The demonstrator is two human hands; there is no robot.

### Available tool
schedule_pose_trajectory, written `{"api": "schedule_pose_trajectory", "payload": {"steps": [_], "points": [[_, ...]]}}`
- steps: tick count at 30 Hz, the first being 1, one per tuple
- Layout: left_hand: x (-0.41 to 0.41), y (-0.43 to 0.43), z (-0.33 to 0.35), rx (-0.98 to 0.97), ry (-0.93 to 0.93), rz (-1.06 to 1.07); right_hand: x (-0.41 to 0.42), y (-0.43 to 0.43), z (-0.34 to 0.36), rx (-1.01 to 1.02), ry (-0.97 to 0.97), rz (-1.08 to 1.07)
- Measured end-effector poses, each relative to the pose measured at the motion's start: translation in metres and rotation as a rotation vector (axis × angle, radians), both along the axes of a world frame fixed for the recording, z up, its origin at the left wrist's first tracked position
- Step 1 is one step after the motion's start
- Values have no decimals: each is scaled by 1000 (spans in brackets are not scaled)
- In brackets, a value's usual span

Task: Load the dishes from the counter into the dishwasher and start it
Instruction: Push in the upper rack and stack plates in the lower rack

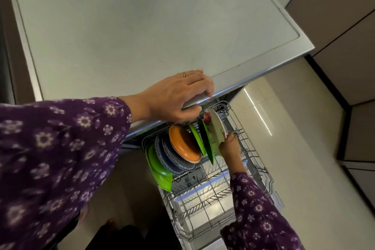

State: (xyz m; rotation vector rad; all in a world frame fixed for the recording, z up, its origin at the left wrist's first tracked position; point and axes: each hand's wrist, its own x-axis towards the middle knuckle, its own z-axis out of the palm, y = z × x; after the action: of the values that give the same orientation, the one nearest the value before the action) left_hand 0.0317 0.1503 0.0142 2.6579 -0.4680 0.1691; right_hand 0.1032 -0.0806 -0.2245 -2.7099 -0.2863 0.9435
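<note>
Below your right hand (229,146), the wire rack (203,199) shows rows of thin metal prongs. That hand pinches the lower rim of a round, white floral plate (216,128), held on edge in the rack. Just left of it stand glossy green plates (209,148), an orange plate (183,144), speckled blue plates (172,158) and lime plates (158,166). Beyond, your left hand (180,97) curls over the rounded metal front edge of the smooth grey desk (121,26).
</note>
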Motion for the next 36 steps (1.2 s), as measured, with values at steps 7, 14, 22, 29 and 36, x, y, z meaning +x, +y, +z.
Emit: {"api": "schedule_pose_trajectory", "payload": {"steps": [7,14,22,29,36], "points": [[-8,-3,5,54,-41,33,-82,18,78,179,-10,-17],[-66,-10,13,112,-159,276,-162,53,173,319,-121,224],[-358,72,34,44,-144,761,-286,161,261,479,-151,549],[-648,118,55,158,-31,1383,-461,306,321,556,-156,898],[-846,73,42,125,-4,1812,-670,397,368,724,9,1366]]}}
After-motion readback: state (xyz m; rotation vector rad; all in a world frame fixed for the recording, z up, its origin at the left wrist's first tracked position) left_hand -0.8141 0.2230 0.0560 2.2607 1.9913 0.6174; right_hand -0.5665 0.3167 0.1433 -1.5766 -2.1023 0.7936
